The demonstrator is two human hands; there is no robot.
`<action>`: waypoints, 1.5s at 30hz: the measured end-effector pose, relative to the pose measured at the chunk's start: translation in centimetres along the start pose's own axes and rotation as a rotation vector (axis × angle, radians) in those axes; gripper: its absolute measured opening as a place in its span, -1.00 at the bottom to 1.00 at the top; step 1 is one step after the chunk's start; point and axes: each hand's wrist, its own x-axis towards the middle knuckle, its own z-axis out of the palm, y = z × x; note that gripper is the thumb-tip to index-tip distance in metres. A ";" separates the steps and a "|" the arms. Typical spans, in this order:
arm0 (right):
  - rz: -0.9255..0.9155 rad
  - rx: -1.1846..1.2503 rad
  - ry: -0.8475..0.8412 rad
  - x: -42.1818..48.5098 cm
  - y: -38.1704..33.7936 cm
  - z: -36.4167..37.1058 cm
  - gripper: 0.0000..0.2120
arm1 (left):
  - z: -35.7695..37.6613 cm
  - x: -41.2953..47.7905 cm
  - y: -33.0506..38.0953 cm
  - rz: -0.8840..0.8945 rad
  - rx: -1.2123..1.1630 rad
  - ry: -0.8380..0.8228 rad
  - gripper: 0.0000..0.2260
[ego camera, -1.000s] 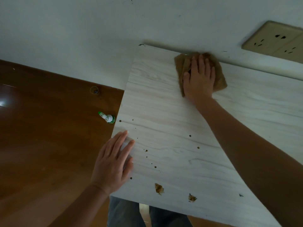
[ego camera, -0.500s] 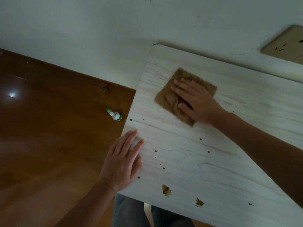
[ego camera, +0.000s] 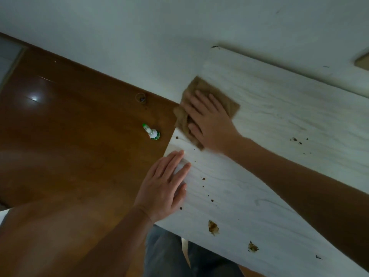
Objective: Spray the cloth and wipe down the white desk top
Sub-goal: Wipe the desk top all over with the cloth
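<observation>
A white wood-grain desk top fills the right half of the head view. My right hand lies flat on a brown cloth, pressing it onto the desk at its left edge; the cloth's left part bunches over that edge. My left hand rests flat, fingers apart, on the desk's left edge nearer to me. Brown specks and two larger brown stains mark the desk near its front edge. A small spray bottle with a white nozzle and green band stands on the brown floor just left of the desk.
A white wall runs behind the desk. The brown wooden floor lies to the left, with a small round ring near the wall. A beige wall socket shows at the right edge. My legs in grey trousers are below the desk's front edge.
My right hand has slid the cloth from the far middle of the desk leftward and toward me, to the left edge. My left hand has stayed planted on the desk's edge.
</observation>
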 end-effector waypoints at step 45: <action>0.296 0.217 0.143 -7.6 -4.5 1.5 -0.51 | -1.5 0.0 0.3 0.018 -0.083 0.017 -0.58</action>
